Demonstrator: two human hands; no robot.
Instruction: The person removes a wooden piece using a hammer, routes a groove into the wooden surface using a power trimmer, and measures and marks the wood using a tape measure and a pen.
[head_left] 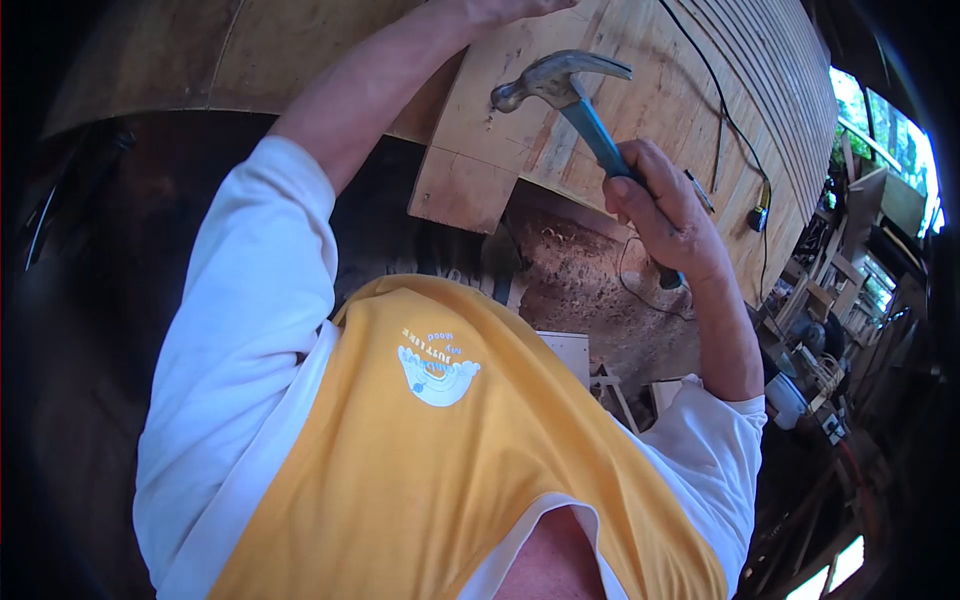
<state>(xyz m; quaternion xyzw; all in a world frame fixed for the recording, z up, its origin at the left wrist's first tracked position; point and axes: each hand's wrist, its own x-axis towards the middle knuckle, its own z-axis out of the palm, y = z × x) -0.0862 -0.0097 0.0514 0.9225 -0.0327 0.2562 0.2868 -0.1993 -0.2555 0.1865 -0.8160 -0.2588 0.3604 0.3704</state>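
My right hand (pixel 665 205) is wrapped round the blue and black handle of a claw hammer (pixel 548 80). The hammer is raised at a slant, its claw pointing right and its striking face to the left, over a pale wooden board (pixel 480 160). Small dark marks show on the board just below the hammer's face. At the top edge of the view, my left hand (pixel 505 8) reaches out over the wood. Most of its fingers are cut off by the frame, so what they do or hold is hidden.
A black cable (pixel 722 95) runs across the wooden worktop to a small black and yellow object (pixel 758 217) near the right edge. A ribbed wood strip (pixel 775 60) curves along the far side. Wood scraps and tools (pixel 825 310) clutter the right. Shavings lie on the floor (pixel 580 260).
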